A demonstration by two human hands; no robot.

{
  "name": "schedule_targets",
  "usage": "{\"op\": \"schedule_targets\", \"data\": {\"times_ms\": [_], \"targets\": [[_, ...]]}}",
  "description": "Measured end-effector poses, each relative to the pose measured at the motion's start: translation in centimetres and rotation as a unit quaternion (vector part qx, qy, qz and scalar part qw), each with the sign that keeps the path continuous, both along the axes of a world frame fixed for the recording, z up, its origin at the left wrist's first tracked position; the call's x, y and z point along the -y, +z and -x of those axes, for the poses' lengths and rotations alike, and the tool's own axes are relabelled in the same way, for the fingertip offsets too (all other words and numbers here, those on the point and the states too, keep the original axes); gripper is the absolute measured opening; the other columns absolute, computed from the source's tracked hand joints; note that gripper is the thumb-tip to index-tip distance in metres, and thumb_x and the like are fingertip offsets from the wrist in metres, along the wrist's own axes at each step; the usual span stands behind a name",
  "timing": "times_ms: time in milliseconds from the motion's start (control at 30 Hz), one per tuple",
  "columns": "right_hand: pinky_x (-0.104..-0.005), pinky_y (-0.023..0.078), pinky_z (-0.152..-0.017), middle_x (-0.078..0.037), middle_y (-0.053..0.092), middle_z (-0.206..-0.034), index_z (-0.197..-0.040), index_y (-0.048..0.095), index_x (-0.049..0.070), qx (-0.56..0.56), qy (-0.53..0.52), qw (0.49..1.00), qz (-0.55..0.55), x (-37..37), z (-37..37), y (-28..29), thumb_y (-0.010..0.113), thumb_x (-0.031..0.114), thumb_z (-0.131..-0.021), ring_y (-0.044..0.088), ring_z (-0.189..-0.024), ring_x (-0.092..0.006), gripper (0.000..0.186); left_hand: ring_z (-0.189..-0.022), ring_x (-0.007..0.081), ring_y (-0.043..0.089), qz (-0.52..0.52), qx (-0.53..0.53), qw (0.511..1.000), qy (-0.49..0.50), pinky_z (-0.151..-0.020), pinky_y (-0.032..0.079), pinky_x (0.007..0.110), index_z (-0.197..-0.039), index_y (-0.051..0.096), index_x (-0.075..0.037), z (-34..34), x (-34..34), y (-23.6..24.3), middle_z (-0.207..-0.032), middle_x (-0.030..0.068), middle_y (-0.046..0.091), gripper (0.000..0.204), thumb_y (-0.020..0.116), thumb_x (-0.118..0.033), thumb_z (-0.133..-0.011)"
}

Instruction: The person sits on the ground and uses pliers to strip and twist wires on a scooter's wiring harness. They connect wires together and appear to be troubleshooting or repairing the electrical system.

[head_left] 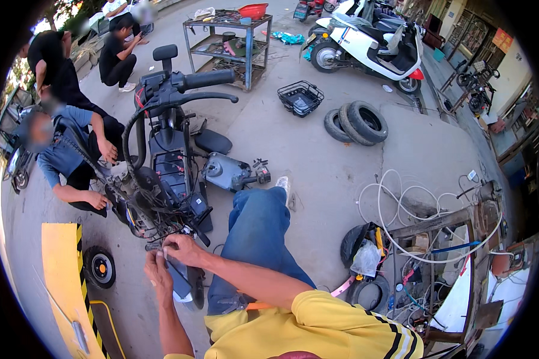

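Left hand [157, 270] and right hand [183, 249] meet beside the wiring [172, 227] of a stripped scooter [169, 164]

From my distant seat I see both hands at the scooter's near end, fingertips close together. The loose wiring lies just beyond the right hand's fingers. The fingers of both curl inward, but I cannot tell whether either hand holds anything. A person in a blue shirt [78, 122] crouches at the scooter's left side. A small wheel [99, 267] is left of the scooter's near end; loose tyres [368, 122] lie well apart, to its right
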State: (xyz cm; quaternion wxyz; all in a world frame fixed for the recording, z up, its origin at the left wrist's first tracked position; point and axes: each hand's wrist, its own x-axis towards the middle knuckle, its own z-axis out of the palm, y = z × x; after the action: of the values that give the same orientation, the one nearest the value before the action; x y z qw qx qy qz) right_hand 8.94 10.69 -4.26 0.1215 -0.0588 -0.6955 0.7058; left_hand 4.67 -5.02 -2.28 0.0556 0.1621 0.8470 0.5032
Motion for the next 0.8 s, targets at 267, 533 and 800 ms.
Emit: {"op": "schedule_targets", "data": {"times_ms": [267,533,800], "targets": [[-0.0312,0.052,-0.069,-0.009,0.068,-0.088,-0.098,0.07,0.001,-0.033,-0.046,0.996,-0.068,-0.1,-0.6,0.1,0.071,0.006,-0.091,0.066,-0.075,-0.0168,0.008,-0.05,0.0068,0.031,-0.341,0.569,0.747,0.057,-0.048,0.027,0.025,-0.086,0.057,-0.011,1.9,-1.0,0.7,-0.066,-0.0077,0.041,0.019,0.054,-0.024,-0.101],[-0.0241,0.047,-0.062,0.0,0.067,-0.081,-0.099,0.072,-0.001,-0.005,-0.02,0.999,-0.032,0.3,-0.9,-1.2,0.072,0.006,-0.094,0.056,-0.069,-0.0054,0.008,-0.05,0.0062,0.032,-0.33,0.518,0.788,0.045,-0.046,0.024,0.025,-0.081,0.052,-0.013,1.6,-0.3,-0.1,-0.065,-0.0063,0.044,0.023,0.053,-0.021,-0.102],[-0.0274,0.05,-0.063,-0.005,0.071,-0.08,-0.098,0.072,-0.001,0.022,-0.02,1.0,-0.011,0.3,-1.1,-0.4,0.072,0.008,-0.093,0.061,-0.068,-0.0079,0.011,-0.05,0.0058,0.031,-0.298,0.435,0.848,0.057,-0.044,0.021,0.025,-0.076,0.05,-0.014,1.4,-1.1,0.0,-0.064,-0.0061,0.04,0.028,0.054,-0.022,-0.103]]}}
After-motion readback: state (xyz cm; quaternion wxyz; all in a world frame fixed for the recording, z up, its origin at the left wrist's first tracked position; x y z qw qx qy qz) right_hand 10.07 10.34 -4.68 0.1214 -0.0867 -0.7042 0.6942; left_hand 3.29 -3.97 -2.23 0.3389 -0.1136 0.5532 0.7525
